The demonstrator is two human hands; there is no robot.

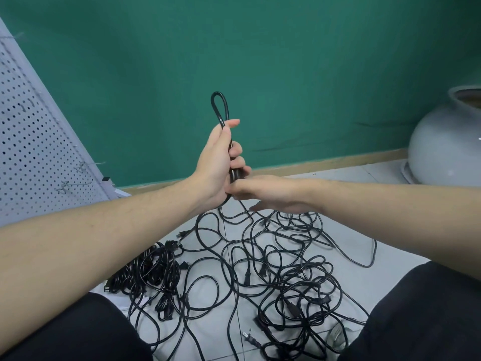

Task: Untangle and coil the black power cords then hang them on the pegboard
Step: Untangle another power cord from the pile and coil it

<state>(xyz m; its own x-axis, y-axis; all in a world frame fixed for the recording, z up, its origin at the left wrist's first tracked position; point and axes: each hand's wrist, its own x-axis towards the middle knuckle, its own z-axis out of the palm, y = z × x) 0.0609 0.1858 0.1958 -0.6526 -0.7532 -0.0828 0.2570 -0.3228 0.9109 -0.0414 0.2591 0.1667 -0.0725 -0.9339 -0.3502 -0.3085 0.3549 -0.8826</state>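
Up front, the left hand is gripping a folded black cord upright, its loop standing above the fist; the right hand, fingers straight, is touching the cord's base above the tangled cords on the floor.

Single head-worn view, wide-angle, looking forward and down over both forearms. Close to the tangle of cords on the floor; green wall beyond it, pegboard to its left, knees flanking it below.

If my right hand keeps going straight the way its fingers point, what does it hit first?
The right hand points leftward at the left hand gripping the folded cord; they look already touching, though depth is unclear.
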